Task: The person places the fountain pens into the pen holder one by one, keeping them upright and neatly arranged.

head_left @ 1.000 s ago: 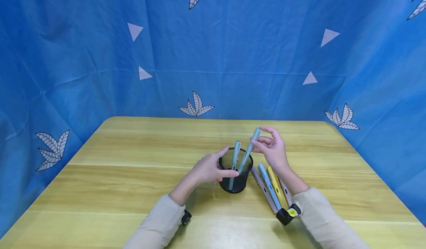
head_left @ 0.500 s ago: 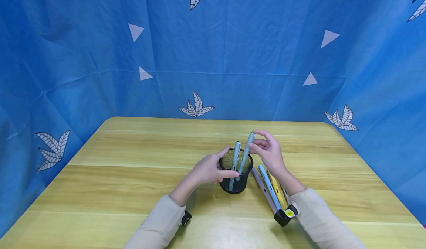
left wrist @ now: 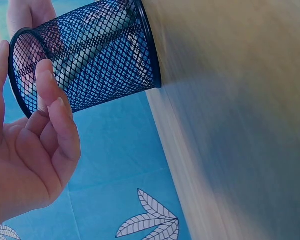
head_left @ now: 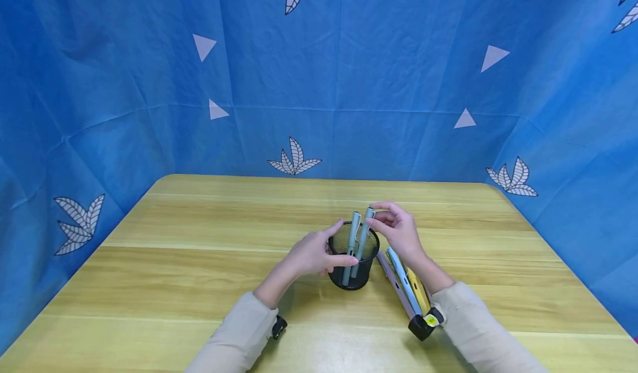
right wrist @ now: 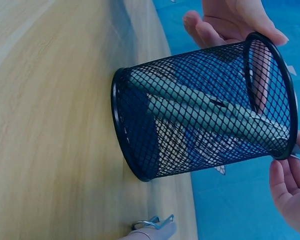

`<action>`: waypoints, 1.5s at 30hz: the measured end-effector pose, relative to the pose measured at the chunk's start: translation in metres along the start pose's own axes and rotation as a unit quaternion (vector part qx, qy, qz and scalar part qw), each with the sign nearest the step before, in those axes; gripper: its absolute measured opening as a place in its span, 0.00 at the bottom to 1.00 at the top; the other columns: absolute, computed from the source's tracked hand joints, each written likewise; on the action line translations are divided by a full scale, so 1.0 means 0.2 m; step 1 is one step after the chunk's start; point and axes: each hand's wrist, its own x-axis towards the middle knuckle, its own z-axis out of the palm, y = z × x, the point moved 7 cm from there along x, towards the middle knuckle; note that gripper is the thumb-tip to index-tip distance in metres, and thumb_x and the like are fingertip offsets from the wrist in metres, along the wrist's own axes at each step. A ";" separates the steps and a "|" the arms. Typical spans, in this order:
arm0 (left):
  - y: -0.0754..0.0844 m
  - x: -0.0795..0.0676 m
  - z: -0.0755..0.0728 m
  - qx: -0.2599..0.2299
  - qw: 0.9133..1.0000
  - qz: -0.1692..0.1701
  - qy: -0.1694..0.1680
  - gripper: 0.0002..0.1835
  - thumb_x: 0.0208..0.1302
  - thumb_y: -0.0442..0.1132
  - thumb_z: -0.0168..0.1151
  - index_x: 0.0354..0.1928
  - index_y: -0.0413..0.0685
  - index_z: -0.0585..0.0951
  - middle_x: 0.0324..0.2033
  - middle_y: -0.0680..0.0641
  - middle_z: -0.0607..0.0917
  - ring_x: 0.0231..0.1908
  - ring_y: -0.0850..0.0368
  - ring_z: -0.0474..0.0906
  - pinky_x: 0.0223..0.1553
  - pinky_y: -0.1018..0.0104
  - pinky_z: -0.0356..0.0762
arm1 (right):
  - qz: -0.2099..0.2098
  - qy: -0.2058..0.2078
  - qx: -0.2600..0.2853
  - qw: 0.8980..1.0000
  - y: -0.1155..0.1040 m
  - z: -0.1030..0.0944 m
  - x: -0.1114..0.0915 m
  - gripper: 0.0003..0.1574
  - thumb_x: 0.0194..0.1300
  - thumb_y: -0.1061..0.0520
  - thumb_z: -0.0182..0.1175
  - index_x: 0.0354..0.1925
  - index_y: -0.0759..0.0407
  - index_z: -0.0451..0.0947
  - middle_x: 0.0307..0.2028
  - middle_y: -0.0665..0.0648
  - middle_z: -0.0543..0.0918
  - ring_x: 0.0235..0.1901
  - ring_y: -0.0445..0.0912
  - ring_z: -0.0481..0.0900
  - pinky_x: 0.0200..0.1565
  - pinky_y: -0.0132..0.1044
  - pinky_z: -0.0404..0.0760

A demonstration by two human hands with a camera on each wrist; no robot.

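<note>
A black mesh pen holder [head_left: 368, 272] stands upright on the table. My left hand [head_left: 311, 253] grips its left side near the rim, the thumb across the front; the left wrist view shows curled fingers [left wrist: 65, 130] against the mesh. With thumb and fingertips my right hand [head_left: 399, 233] pinches the capped top of a grey-green pen [head_left: 364, 236], whose lower part is inside the holder. A second grey-green pen [head_left: 353, 233] leans in the holder beside it. Through the mesh in the right wrist view, both pens slant close together.
Just right of the holder lie a lilac pen [head_left: 397, 288], a light blue pen [head_left: 405, 280] and a yellow pen [head_left: 417, 291], partly under my right forearm. A wrist camera [head_left: 422, 326] overlaps their near ends. A blue curtain [head_left: 329, 74] hangs behind the table [head_left: 209, 223].
My right hand has moved down and left, sliding its pen deeper into the holder and more upright, beside the other pen. The left hand and the holder have stayed in place.
</note>
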 end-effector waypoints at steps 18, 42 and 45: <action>0.00 0.00 0.00 -0.010 1.000 0.002 -0.003 0.48 0.50 0.58 0.63 0.69 0.57 0.49 0.14 0.46 0.78 0.16 0.44 0.75 0.17 0.62 0.72 | 0.010 -0.007 -0.040 0.999 0.01 0.02 -0.01 0.18 0.59 0.63 0.59 0.46 0.73 0.74 0.36 0.66 0.79 0.33 0.37 0.75 0.36 0.27 0.74; 0.00 0.00 -0.01 -0.001 1.000 -0.019 -0.001 0.48 0.50 0.58 0.63 0.69 0.61 0.49 0.16 0.45 0.79 0.17 0.48 0.76 0.19 0.62 0.72 | 0.015 -0.015 -0.015 1.000 0.04 -0.03 -0.03 0.19 0.62 0.63 0.55 0.49 0.73 0.72 0.41 0.70 0.77 0.34 0.39 0.77 0.37 0.39 0.78; 0.00 0.00 0.00 -0.002 1.000 -0.019 -0.002 0.48 0.50 0.58 0.63 0.69 0.61 0.49 0.16 0.44 0.79 0.17 0.46 0.76 0.19 0.62 0.72 | 0.017 -0.012 -0.019 1.000 0.04 -0.05 -0.04 0.18 0.61 0.64 0.56 0.49 0.73 0.72 0.40 0.70 0.77 0.33 0.39 0.77 0.37 0.40 0.78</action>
